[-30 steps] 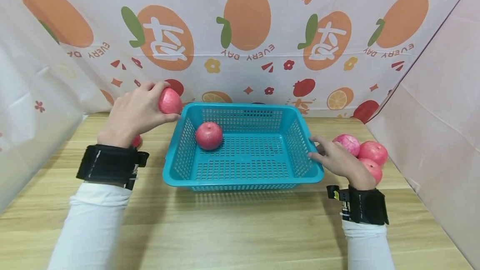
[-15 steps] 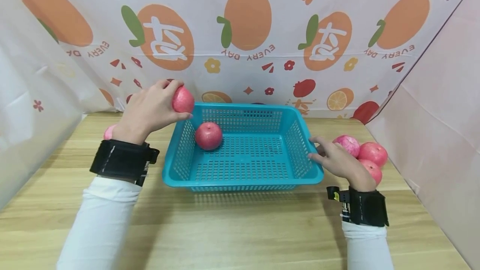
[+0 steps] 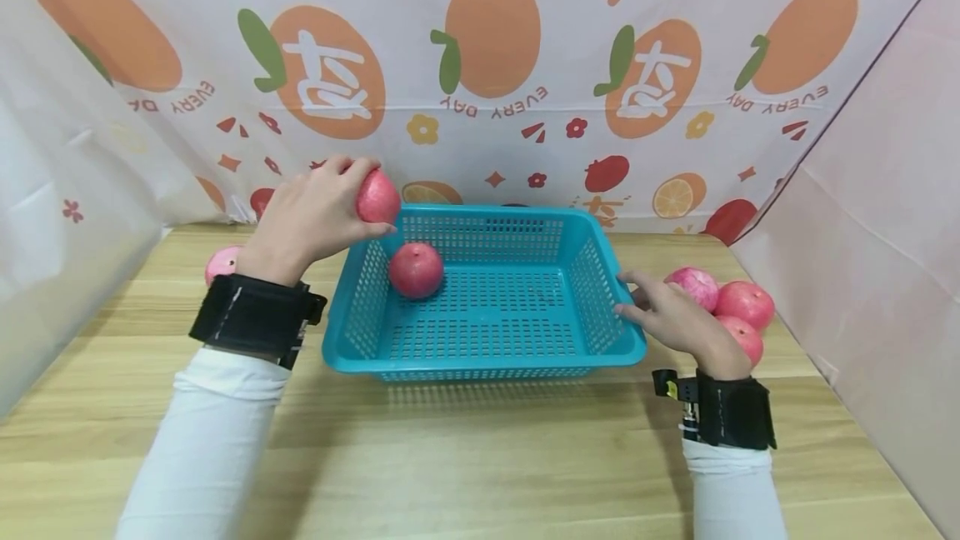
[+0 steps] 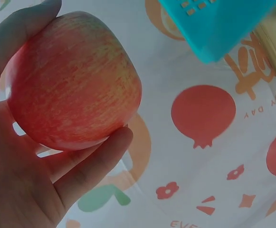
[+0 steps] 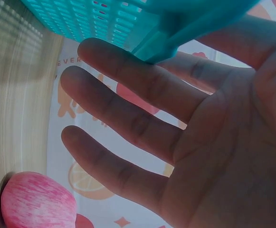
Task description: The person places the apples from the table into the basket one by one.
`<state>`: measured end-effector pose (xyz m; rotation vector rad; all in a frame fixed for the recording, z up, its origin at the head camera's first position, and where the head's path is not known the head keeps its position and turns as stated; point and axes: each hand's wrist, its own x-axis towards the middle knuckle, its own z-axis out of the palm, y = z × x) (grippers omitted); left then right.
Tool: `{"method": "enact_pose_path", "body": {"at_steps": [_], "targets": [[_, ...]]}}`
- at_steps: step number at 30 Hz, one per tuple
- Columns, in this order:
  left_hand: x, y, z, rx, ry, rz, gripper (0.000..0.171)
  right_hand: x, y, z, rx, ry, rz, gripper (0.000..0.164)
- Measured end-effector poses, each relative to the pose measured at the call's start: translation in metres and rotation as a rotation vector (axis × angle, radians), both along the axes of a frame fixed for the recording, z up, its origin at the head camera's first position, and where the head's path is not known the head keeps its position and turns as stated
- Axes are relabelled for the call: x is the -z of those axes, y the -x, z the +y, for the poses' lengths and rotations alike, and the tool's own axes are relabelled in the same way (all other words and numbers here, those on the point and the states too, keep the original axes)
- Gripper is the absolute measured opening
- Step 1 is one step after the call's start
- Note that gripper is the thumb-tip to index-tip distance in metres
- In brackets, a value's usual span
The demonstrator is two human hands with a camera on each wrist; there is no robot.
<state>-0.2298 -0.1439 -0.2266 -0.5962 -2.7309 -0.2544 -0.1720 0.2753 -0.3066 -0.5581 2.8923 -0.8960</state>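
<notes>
My left hand [image 3: 315,211] grips a red apple [image 3: 378,197] at the left back corner of a blue-green plastic basket [image 3: 480,363]. In the left wrist view, the thumb and fingers spread round this yellow-streaked apple [image 4: 76,80]. Another apple [image 3: 416,271] sits inside the basket at its left end. My right hand [image 3: 678,319] touches the basket's right rim. The right wrist view has its fingers [image 5: 123,118] mostly straight, some below the rim, none curled tightly round it.
Three apples [image 3: 745,305] cluster on the wooden table [image 3: 480,457] beyond my right hand. A pink apple [image 3: 222,265] lies behind my left wrist, partly hidden. A fruit-patterned cloth [image 3: 495,148] hangs behind the basket, with pale sheets at both sides.
My left hand has carried its apple rightward to the basket's left back corner. The pink apple behind that wrist shows more clearly now. My right hand and the basket stay in place.
</notes>
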Motion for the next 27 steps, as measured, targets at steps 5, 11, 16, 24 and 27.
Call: {"method": "enact_pose_path", "body": {"at_steps": [5, 11, 16, 24, 27], "targets": [[-0.002, 0.002, 0.009, 0.028, 0.015, -0.01, 0.078, 0.0, -0.001, 0.0, -0.001, 0.0, -0.002, 0.051], [0.001, 0.004, 0.016, 0.042, 0.022, -0.02, 0.079, 0.0, 0.002, -0.001, -0.012, 0.002, -0.002, 0.049], [0.004, 0.006, 0.023, 0.056, 0.021, -0.036, 0.078, 0.0, 0.003, -0.001, -0.009, -0.011, -0.005, 0.049], [0.006, 0.008, 0.033, 0.072, 0.006, -0.03, 0.078, 0.0, 0.003, -0.001, -0.007, -0.01, -0.004, 0.05], [0.007, 0.009, 0.037, 0.08, 0.001, -0.031, 0.078, 0.0, 0.003, 0.0, -0.006, -0.009, -0.001, 0.05]]}}
